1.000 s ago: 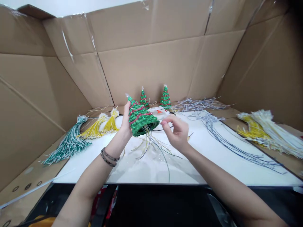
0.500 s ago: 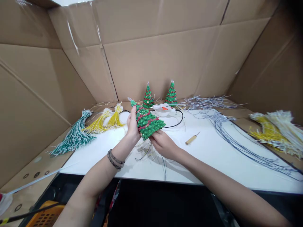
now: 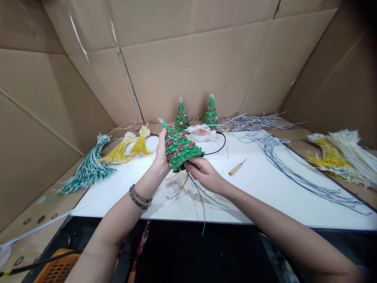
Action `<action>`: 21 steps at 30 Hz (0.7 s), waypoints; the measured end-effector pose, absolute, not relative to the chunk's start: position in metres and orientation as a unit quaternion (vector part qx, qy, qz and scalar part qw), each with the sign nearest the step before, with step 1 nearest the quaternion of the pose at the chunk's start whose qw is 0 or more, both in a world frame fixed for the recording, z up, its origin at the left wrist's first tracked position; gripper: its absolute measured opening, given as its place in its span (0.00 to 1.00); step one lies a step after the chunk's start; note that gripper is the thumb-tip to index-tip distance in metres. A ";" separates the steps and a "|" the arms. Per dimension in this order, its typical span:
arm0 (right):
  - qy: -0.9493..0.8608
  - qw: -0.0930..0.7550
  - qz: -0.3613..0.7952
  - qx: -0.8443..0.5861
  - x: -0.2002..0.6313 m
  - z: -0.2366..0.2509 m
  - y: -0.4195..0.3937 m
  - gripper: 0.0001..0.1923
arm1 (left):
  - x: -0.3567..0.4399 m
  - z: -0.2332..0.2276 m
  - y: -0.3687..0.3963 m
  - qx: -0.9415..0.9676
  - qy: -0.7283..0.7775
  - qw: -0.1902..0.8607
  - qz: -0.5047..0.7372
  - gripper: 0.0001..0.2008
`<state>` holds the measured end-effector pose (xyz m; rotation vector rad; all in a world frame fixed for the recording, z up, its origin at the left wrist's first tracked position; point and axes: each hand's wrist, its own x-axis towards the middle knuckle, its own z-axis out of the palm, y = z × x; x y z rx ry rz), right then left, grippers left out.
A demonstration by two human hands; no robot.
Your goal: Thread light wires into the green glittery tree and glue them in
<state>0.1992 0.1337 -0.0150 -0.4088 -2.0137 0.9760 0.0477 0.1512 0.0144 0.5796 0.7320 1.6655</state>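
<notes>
You are gripping the green beaded cone tree with red garland (image 3: 180, 148) in left hand (image 3: 162, 154) | right hand (image 3: 203, 173) fingers are pinching its loose wire tails (image 3: 193, 192) | two finished small green trees (image 3: 196, 113) are standing at the counter (image 3: 265, 184) back edge.

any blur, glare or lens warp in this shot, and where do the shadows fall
Head view: even, soft light; faint shadows under the loose wires on the white tabletop. Tape strips on the brown cardboard wall glint. The green beaded tree between left hand and right hand is sharp; the cream and yellow bundles smear. Wide-angle warp bends the edges.
</notes>
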 end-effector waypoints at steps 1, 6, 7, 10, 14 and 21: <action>-0.799 0.421 0.400 -0.159 0.200 -0.014 0.132 0.10 | 0.049 0.017 0.150 0.250 0.311 0.582 0.708 0.18; -0.804 0.408 0.407 -0.145 0.202 -0.013 0.128 0.11 | 0.053 0.025 0.143 0.254 0.303 0.588 0.705 0.16; -0.815 0.401 0.395 -0.141 0.203 -0.015 0.128 0.11 | 0.053 0.025 0.143 0.252 0.304 0.586 0.707 0.16; -0.847 0.387 0.346 -0.116 0.204 -0.019 0.127 0.13 | 0.050 0.024 0.145 0.245 0.313 0.569 0.720 0.18; -0.809 0.443 0.358 -0.145 0.203 -0.024 0.125 0.13 | 0.047 0.024 0.147 0.246 0.302 0.576 0.719 0.19; -0.674 0.513 0.454 -0.277 0.202 -0.028 0.126 0.08 | 0.057 0.025 0.142 0.240 0.321 0.557 0.727 0.21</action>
